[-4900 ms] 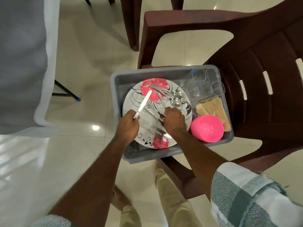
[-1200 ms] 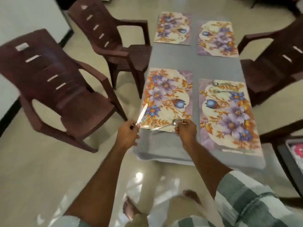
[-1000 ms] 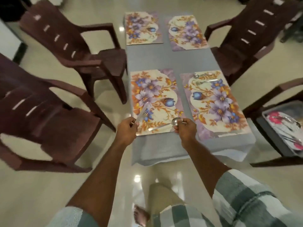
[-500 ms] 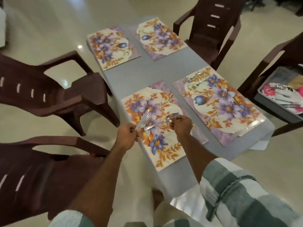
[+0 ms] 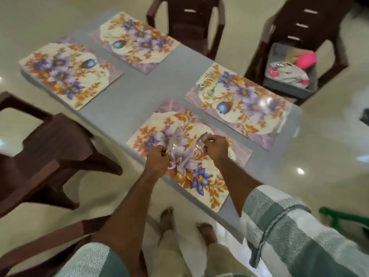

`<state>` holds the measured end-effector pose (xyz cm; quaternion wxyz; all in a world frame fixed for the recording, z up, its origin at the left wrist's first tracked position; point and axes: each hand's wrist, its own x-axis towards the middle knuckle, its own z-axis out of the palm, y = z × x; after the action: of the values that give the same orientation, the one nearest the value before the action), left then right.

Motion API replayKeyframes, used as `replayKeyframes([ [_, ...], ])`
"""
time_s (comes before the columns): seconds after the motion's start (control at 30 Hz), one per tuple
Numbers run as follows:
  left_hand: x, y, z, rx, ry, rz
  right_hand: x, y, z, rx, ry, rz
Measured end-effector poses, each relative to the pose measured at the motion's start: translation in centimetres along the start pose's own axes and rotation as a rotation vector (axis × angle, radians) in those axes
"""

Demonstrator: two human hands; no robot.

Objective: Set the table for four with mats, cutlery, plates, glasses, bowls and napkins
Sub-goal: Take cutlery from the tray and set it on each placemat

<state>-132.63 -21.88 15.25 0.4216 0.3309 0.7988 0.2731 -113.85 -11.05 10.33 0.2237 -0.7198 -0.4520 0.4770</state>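
Several floral mats lie on the grey table [image 5: 127, 92]. Over the nearest mat [image 5: 191, 176] my left hand [image 5: 157, 161] grips a table knife [image 5: 174, 139], its blade pointing away from me. My right hand [image 5: 215, 147] pinches a spoon [image 5: 201, 138] by its bowl end; blur hides whether more cutlery is with it. The right-hand mat [image 5: 245, 102] carries a spoon and fork [image 5: 207, 90] at its far end. The two far mats [image 5: 65, 70] [image 5: 137, 41] are bare.
A grey tub [image 5: 279, 84] on a brown chair at the right holds flowered plates [image 5: 287, 73] and a pink bowl [image 5: 305, 59]. Brown chairs stand at the left [image 5: 46, 148] and behind the table [image 5: 189, 23]. My bare feet are by the table edge.
I took the knife and spoon out of the tub, turned to the table and came round its corner. Both hands now hover over the nearest mat, still holding the cutlery.
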Motion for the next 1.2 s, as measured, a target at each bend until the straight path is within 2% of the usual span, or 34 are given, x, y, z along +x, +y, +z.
replayKeyframes([
  [0.13,1.6,1.5,3.4,0.065,-0.184,0.115,1.8,8.2,-4.3,-0.008,0.216,0.066],
  [0.27,2.2,1.9,6.4,0.057,-0.281,0.12,-2.6,8.3,-7.5,0.035,0.359,0.163],
  [0.43,2.4,2.4,7.8,0.166,-0.367,0.168,-4.7,8.0,-7.9,-0.062,0.379,0.059],
  [0.63,2.7,2.7,8.9,0.252,-0.402,0.241,-4.1,8.3,-8.5,-0.155,0.376,0.102],
  [0.9,2.6,1.8,9.7,0.236,-0.443,0.239,-4.1,9.5,-8.2,-0.263,0.391,0.068],
  [1.2,2.3,2.2,10.1,0.15,-0.478,0.237,-4.9,10.6,-7.7,-0.192,0.415,0.072],
])
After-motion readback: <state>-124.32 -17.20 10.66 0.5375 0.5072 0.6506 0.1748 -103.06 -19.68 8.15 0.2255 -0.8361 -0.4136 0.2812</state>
